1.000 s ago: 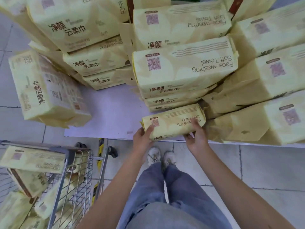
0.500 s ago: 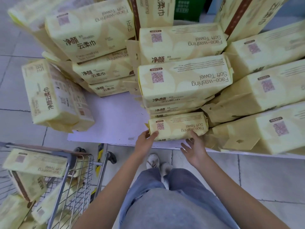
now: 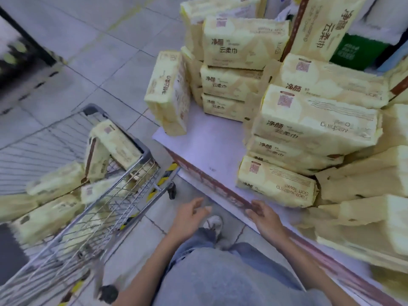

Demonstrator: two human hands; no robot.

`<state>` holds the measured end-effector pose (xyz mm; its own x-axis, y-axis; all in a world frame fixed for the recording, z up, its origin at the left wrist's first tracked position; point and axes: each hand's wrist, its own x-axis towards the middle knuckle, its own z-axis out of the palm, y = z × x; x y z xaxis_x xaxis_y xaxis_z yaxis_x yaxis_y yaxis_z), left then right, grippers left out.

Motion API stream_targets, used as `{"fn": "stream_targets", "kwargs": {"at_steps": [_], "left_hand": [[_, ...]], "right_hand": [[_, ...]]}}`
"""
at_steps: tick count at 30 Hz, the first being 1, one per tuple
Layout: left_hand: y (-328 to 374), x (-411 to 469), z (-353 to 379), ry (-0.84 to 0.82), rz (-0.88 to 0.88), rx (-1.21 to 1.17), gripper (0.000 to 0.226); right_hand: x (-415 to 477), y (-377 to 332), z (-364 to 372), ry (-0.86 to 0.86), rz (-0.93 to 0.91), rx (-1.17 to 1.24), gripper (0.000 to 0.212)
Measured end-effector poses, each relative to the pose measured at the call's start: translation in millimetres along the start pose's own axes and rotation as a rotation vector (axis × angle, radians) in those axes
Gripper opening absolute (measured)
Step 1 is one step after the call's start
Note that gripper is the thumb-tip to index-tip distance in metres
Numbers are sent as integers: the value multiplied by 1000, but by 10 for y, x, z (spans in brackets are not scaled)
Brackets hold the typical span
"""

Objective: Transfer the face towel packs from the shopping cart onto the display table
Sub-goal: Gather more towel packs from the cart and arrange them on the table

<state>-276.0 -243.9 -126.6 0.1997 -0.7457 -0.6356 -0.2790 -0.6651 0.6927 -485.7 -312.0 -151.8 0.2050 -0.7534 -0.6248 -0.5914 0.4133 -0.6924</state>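
A yellow face towel pack point(image 3: 277, 182) lies at the front edge of the white display table point(image 3: 205, 146), in front of a stack of like packs point(image 3: 313, 127). My right hand point(image 3: 263, 215) hovers just off the table edge below that pack, fingers loose, holding nothing. Over the floor between table and cart, my left hand point(image 3: 189, 214) is spread and empty. The wire shopping cart point(image 3: 123, 195) at lower left holds several more yellow packs point(image 3: 110, 146).
More pack stacks point(image 3: 238, 62) fill the table's back and right side; one pack point(image 3: 170, 93) stands upright at its left corner. A green box point(image 3: 355, 51) sits behind. My legs and a white shoe point(image 3: 214, 224) are below. Grey tiled floor lies at upper left.
Both hands have let go of the pack and drawn back from the table. My view has swung left toward the cart.
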Motion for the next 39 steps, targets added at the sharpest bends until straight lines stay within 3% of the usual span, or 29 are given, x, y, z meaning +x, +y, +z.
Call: {"fn": "stream_targets", "kwargs": {"at_steps": [11,22,28,39], "left_hand": [[-1094,-1302,287,502,-292,-444,41],[-1800,-2028,297,835,-387,-804,18],[-2130,-2072,-283,889,-366,-796,35],[-2241,-2049,-2002,945,-110,-769,28]], "right_hand": [[-419,128,708,-397,-224,-363,42],[-749,-647,1753,-680,-479,-548,43],[-765,-1144,2515,-688,-509,-539,39],[-771,-1684,3346,-651,-518,-409,34]]}}
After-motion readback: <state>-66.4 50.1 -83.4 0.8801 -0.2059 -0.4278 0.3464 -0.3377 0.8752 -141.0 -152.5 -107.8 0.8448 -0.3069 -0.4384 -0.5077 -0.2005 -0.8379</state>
